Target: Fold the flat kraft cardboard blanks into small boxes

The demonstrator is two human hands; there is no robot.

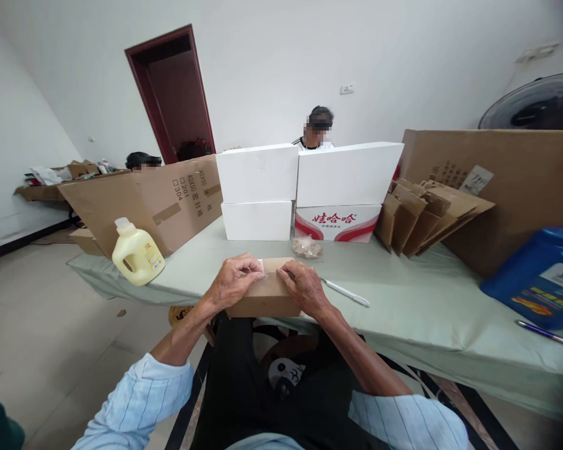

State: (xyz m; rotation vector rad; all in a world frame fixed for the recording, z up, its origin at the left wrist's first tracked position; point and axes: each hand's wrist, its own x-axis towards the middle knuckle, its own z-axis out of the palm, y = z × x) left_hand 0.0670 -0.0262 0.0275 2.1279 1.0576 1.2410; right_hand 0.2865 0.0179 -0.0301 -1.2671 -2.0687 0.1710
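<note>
A small brown cardboard box rests at the near edge of the table, between my hands. My left hand is closed at its upper left, thumb and fingers pinched by a shiny whitish piece that looks like clear tape. Curled over the box's right side is my right hand, its fingertips pressed on the top. What lies under those fingertips is hidden. Just beyond the box sits a crumpled clear plastic bag with light brown contents. A white pen lies to the right.
White cartons are stacked at the back. A pale yellow jug and a large cardboard carton stand left. Folded cardboard pieces, a blue jug and a purple pen are right. Two people sit beyond the cartons.
</note>
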